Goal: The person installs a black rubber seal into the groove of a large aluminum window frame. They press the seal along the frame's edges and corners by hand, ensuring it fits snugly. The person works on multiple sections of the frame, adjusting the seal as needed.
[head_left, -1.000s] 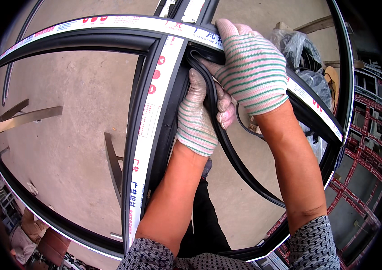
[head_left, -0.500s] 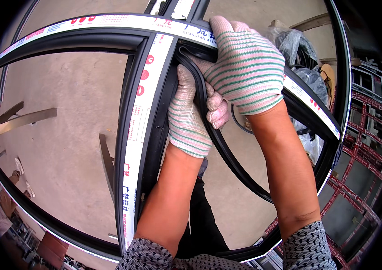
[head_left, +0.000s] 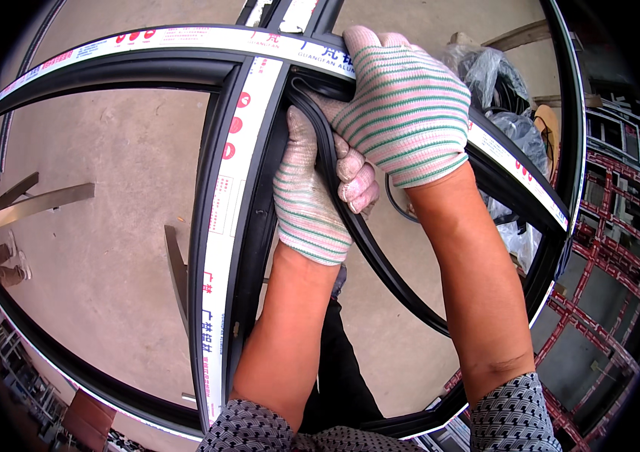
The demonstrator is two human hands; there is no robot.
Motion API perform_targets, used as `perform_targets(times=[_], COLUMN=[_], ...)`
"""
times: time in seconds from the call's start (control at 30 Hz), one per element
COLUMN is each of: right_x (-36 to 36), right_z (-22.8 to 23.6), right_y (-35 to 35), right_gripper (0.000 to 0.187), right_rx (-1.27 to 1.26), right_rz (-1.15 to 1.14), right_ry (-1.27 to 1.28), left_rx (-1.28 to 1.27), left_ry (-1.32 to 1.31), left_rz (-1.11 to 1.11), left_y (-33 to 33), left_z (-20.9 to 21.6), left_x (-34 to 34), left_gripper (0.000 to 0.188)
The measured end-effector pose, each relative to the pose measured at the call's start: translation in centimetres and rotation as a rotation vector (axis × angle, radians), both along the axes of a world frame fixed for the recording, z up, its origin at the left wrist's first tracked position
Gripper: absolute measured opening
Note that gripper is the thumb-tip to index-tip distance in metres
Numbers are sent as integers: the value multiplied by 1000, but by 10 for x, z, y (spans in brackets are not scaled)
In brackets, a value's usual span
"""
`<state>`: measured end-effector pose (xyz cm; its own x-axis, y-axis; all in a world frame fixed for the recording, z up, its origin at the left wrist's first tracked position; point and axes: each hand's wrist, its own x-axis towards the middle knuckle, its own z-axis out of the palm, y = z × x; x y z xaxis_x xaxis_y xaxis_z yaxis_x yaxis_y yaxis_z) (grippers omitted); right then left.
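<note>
Both my hands wear striped knit gloves and work at an inner corner of a black window frame [head_left: 218, 211] faced with white printed film. My left hand [head_left: 312, 181] is closed around a black rubber sealing strip [head_left: 380, 264], thumb pointing up along the upright bar. From the corner the strip bends over and hangs in a long curve to the lower right. My right hand [head_left: 410, 109] lies over the crossbar [head_left: 290, 49], its fingers wrapped round it beside the corner. Its thumb reaches under the bar against the strip's folded end; the thumb tip is partly hidden.
Metal lengths [head_left: 41, 207] lie on the concrete floor at left, below the frame. Plastic-wrapped bundles [head_left: 489, 75] sit at the upper right. Stacked frames with red-printed film [head_left: 599, 286] stand along the right. Another person's feet [head_left: 11, 267] show at the far left.
Both hands and the strip have shifted slightly left in the picture, keeping their holds at the corner. The other person's feet at the far left have moved up in the view.
</note>
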<state>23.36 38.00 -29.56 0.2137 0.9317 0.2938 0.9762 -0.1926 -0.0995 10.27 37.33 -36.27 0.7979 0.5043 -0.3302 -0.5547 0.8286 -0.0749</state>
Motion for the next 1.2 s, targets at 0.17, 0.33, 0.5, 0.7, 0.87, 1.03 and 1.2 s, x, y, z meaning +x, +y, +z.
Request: perform_targets(times=[0.17,0.33,0.5,0.7,0.87,1.03,1.2], right_x=[-2,-3,-1,3,-1,2,3], right_z=[0,3,-1,-5,6,8,9], right_y=[2,1,-1,-2,-2,-2,-4], right_gripper=[57,57,58,59,48,39,37], right_rx=[-52,-42,10,56,-102,94,124], right_rz=[-24,-36,-19,-2,-49,21,43], right_ry=[3,8,-24,-60,79,83,136], left_rx=[-50,-51,200,548,938,1390,1567], left_ry=[-28,201,573,1239,1516,1815,1990], left_rz=[18,22,4,-281,-410,-599,-540], left_y=[4,1,-35,-54,-63,-63,-65], left_z=[1,12,34,73,76,74,109], left_x=[-2,-4,-17,-42,-73,-88,-81], left_gripper=[64,66,69,47,33,44,38])
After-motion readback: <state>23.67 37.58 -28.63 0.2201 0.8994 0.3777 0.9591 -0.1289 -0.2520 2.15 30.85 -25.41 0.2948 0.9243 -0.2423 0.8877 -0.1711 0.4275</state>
